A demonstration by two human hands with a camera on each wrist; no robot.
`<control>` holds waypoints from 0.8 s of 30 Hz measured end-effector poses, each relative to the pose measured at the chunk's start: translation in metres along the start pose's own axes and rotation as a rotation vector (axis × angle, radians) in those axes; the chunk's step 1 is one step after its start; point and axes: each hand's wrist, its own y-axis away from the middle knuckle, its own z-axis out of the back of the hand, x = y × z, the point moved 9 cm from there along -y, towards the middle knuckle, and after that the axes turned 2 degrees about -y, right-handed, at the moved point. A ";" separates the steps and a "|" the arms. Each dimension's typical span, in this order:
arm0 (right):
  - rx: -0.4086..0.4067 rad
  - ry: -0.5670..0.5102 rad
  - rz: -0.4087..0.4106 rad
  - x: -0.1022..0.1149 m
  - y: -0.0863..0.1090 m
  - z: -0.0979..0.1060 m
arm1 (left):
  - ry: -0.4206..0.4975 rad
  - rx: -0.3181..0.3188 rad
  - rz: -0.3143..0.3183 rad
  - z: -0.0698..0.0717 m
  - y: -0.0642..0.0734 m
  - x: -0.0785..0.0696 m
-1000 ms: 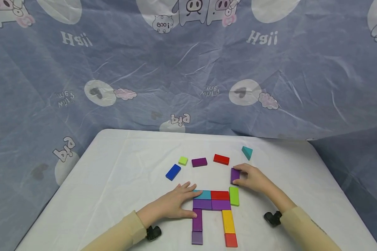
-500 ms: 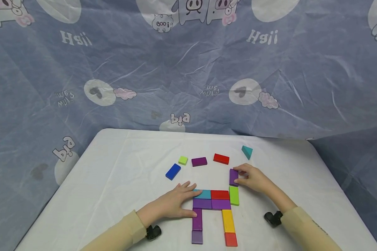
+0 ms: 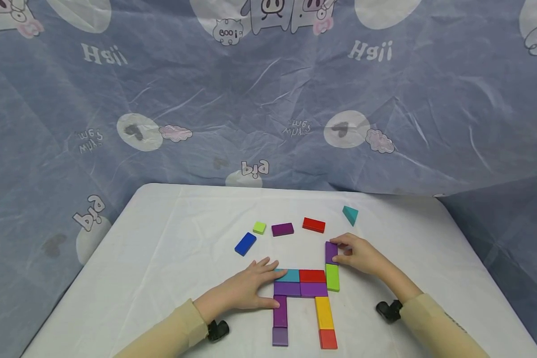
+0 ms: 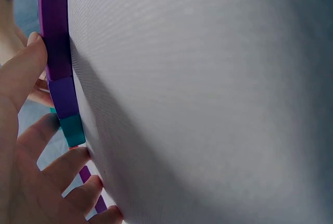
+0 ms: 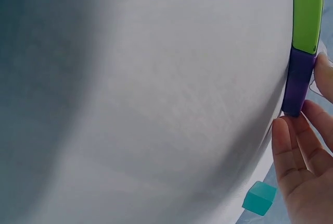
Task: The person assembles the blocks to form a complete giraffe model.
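Note:
My right hand (image 3: 357,253) pinches a purple block (image 3: 330,252) by its far and near parts. This block stands end to end with a lime green block (image 3: 332,277), which the right wrist view shows too. My left hand (image 3: 243,286) lies with fingers spread, index finger on a teal block (image 3: 292,275) and thumb at an upright purple block (image 3: 279,314). Beside the teal one is a red block (image 3: 312,276), above two purple blocks (image 3: 313,290) in a row. A lavender block (image 3: 280,336) ends the left column; a yellow block (image 3: 324,313) and an orange-red block (image 3: 328,339) form the right one.
Loose blocks lie farther back on the white table (image 3: 183,219): a blue block (image 3: 245,244), a small lime block (image 3: 259,227), a dark purple block (image 3: 282,229), a red block (image 3: 313,225) and a teal triangle (image 3: 350,215). A patterned curtain (image 3: 232,99) hangs behind.
My right hand has slid the purple block slightly left and nearer, so it now lines up against the far end of the lime green block. The left hand has stayed in place.

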 end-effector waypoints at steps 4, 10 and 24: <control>0.007 0.005 0.015 0.002 0.000 -0.001 | 0.003 0.004 0.011 0.001 0.001 -0.001; 0.011 0.009 0.011 0.001 0.001 -0.001 | 0.017 0.012 0.028 0.002 0.001 -0.002; -0.027 -0.013 -0.005 0.001 -0.007 0.009 | 0.015 0.012 0.026 0.000 0.000 0.000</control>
